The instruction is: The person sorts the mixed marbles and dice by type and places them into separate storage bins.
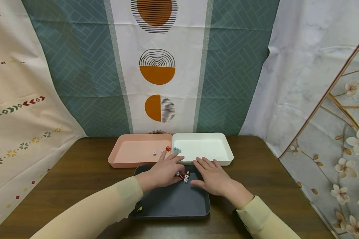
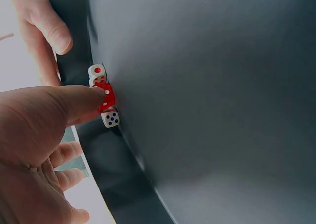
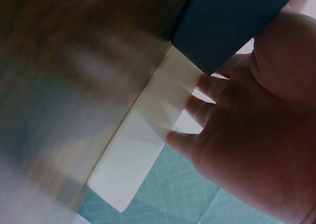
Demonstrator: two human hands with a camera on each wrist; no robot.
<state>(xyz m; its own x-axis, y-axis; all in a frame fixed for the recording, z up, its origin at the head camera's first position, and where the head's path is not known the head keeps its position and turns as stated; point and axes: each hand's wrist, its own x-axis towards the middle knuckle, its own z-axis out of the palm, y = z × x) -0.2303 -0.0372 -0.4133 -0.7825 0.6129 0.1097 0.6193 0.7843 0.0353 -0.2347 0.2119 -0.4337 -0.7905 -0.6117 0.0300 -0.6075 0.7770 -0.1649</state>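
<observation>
My left hand (image 1: 164,169) reaches over the far side of a dark tray (image 1: 179,202). In the left wrist view its thumb and forefinger pinch a red die (image 2: 107,99) against the tray's far wall, the forefinger mostly hidden behind the thumb. White dice (image 2: 111,118) sit on either side of that die; the head view shows several red and white dice clustered there. To the right, my right hand (image 1: 214,177) lies with straight fingers over the dark tray's far right corner. Its fingertips touch the near rim of a white tray (image 3: 143,135).
A pink tray (image 1: 125,164) behind the dark one holds two small white dice (image 1: 154,153) and a larger red die (image 1: 168,148). Bluish clear pieces (image 1: 177,150) lie in the white tray's left end. Curtains hang behind the wooden table (image 1: 86,169).
</observation>
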